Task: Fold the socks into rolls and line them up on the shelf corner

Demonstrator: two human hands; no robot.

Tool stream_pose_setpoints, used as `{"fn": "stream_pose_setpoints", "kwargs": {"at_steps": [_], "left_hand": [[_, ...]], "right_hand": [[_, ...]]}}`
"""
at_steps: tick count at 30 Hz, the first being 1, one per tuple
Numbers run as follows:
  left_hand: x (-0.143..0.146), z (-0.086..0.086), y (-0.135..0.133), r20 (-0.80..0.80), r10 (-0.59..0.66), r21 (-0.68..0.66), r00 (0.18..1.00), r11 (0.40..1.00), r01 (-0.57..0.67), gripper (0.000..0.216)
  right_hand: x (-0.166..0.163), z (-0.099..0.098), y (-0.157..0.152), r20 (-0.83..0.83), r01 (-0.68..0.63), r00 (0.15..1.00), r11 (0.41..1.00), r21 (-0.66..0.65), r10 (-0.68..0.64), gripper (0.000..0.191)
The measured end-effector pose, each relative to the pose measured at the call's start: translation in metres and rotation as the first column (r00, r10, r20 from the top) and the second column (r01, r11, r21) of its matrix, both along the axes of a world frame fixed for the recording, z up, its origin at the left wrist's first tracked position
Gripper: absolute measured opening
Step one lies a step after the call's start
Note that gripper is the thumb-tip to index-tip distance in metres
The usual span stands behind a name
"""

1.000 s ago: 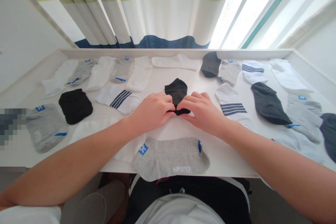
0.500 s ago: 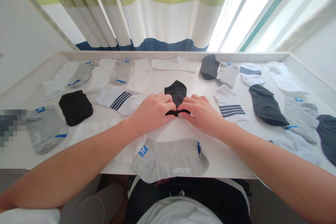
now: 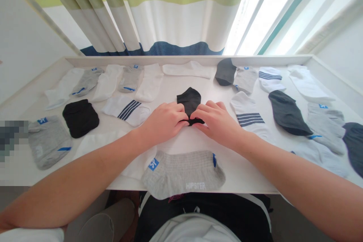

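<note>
A small black ankle sock lies in the middle of the white table, toe pointing away from me. My left hand and my right hand meet at its near end. Both have curled fingers pinching the sock's cuff edge, thumbs nearly touching. A grey sock with a blue tag and the word HIPSTER lies flat at the table's near edge, just below my wrists.
Several socks lie spread around: a black one, a white one with navy stripes, a grey one at left; another striped one and a dark grey one at right. A raised rim and curtain back the table.
Both hands stay pinched on the black sock's near end. Only the camera view has shifted slightly; the sock and hands have hardly moved.
</note>
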State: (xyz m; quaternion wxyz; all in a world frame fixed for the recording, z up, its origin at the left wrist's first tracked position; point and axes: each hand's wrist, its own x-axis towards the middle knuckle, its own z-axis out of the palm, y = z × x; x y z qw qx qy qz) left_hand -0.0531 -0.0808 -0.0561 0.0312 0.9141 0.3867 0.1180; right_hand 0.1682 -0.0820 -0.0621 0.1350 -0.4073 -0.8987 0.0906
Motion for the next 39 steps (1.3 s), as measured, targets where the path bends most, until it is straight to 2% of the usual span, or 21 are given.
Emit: {"fn": "stream_pose_setpoints", "kwargs": {"at_steps": [5,9,16,29,32,39], "left_hand": [[-0.0013,-0.0004,0.0011,0.033,0.027,-0.018,0.999,0.999,-0.027,0.018],[-0.0012,0.0011,0.0004,0.037,0.049,0.021,0.998,0.999,-0.05,0.018],[-0.0009,-0.0013,0.001,0.01,0.033,0.013,0.999,0.999,-0.033,0.013],[0.0005,0.0015,0.0008,-0.005,0.043,-0.046,0.999,0.998,-0.043,0.018],[0.0003,0.0006,0.0016,-0.01,0.045,-0.024,0.999,0.999,-0.045,0.018],[-0.0027,0.0025,0.0011,0.025,0.072,0.006,0.997,0.997,-0.072,0.021]], "right_hand": [[-0.0011,-0.002,0.0029,0.018,0.01,1.0,1.0,-0.024,-0.01,0.015],[-0.0014,-0.0019,0.0046,0.003,0.018,1.0,0.998,-0.052,-0.018,0.019],[-0.0022,-0.0011,0.0046,-0.022,0.026,0.999,0.996,-0.086,-0.028,0.019],[0.0003,-0.0015,0.0022,-0.025,0.014,1.0,1.0,-0.018,-0.015,0.016],[-0.0003,-0.0017,0.0036,-0.01,0.021,1.0,0.999,-0.03,-0.022,0.012],[0.0,0.0002,0.0059,-0.01,0.04,0.999,0.994,-0.101,-0.042,0.021]]}}
